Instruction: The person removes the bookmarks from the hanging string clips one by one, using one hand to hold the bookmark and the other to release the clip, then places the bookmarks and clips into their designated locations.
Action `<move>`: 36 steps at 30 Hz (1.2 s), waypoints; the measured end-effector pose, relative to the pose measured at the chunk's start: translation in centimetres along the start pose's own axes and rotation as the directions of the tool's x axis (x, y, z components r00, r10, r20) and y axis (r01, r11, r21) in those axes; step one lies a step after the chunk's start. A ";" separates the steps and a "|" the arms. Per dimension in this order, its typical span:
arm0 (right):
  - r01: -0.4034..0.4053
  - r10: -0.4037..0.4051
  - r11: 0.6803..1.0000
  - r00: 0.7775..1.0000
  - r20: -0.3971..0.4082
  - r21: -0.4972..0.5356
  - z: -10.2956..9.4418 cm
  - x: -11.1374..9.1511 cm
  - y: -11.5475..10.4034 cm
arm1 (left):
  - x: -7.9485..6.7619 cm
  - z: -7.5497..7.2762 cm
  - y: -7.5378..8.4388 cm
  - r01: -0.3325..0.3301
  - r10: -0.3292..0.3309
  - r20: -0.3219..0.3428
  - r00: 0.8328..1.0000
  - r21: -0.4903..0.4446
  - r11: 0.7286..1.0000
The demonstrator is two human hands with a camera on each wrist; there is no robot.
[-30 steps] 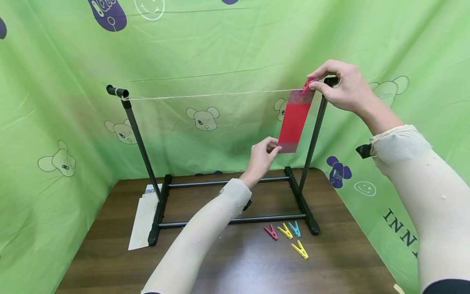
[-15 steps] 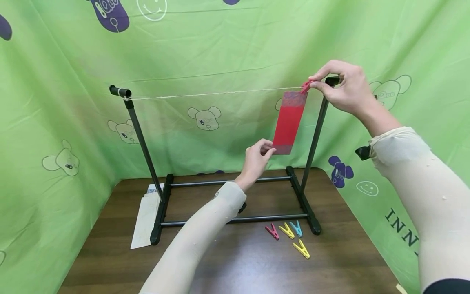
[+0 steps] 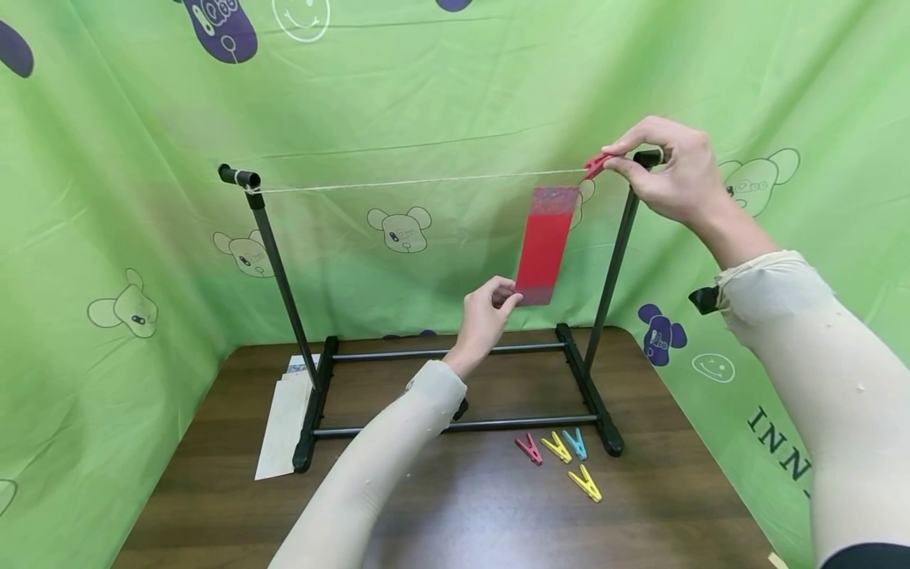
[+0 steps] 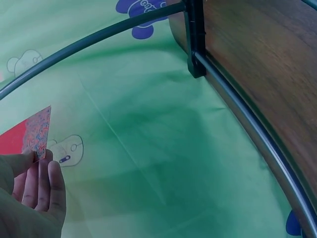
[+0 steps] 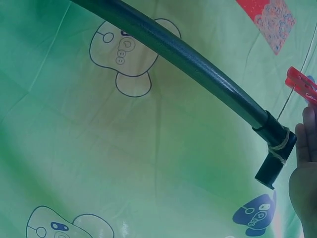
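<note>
My left hand (image 3: 485, 316) pinches the lower left corner of a red paper strip (image 3: 546, 246) with patterned ends. The strip hangs just below a white string (image 3: 426, 182), slightly tilted, apart from the clothespin. In the left wrist view, thumb and fingers hold the patterned end of the strip (image 4: 37, 130). My right hand (image 3: 671, 170) pinches a red clothespin (image 3: 596, 165) at the string, close to the right post. The right wrist view shows the clothespin (image 5: 301, 85) at the string, with the strip's other patterned end (image 5: 275, 24) away from it.
A black rack carries the string between its left post (image 3: 280, 276) and right post (image 3: 613, 276). Several clothespins lie on the brown table (image 3: 498, 514), among them a blue one (image 3: 575, 444). White papers (image 3: 280, 423) lie by the left foot. Green cloth (image 3: 455, 95) hangs behind.
The strip has moved left and slightly down with my left hand, away from the clothespin that was gripping its top edge. My right hand has shifted slightly right with the clothespin.
</note>
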State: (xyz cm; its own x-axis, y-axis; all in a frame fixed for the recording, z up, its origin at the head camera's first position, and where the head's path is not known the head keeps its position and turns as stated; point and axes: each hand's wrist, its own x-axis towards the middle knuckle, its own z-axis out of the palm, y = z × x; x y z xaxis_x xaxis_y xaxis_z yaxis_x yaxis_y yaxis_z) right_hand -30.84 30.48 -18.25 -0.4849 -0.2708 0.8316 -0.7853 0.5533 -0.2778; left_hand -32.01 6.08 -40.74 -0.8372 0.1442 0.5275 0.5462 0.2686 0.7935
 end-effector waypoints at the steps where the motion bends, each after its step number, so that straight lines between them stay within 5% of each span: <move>1: 0.001 -0.001 1.000 1.000 -0.003 0.007 0.1 0.0 -0.1 | -0.1 -0.1 -0.1 0.000 0.000 -0.003 1.000 0.000 1.000; 13: 0.095 -0.094 0.995 0.995 -0.016 0.013 -0.2 -0.3 1.8 | -0.6 -1.2 -0.8 0.014 -0.014 -0.027 1.000 0.000 1.000; 36: 0.123 -0.122 0.991 0.992 -0.030 0.057 -0.7 -1.4 1.6 | -2.1 -3.0 -2.1 0.032 -0.033 -0.073 0.997 -0.007 0.999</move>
State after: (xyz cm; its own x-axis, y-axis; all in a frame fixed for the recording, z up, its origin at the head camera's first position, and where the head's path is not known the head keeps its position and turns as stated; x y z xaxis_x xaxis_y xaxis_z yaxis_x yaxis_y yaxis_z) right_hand -31.16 32.30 -19.56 -0.3739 -0.3122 0.8733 -0.8599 0.4696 -0.2002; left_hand -31.27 2.40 -42.61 -0.8505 0.0659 0.5218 0.5190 0.2662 0.8123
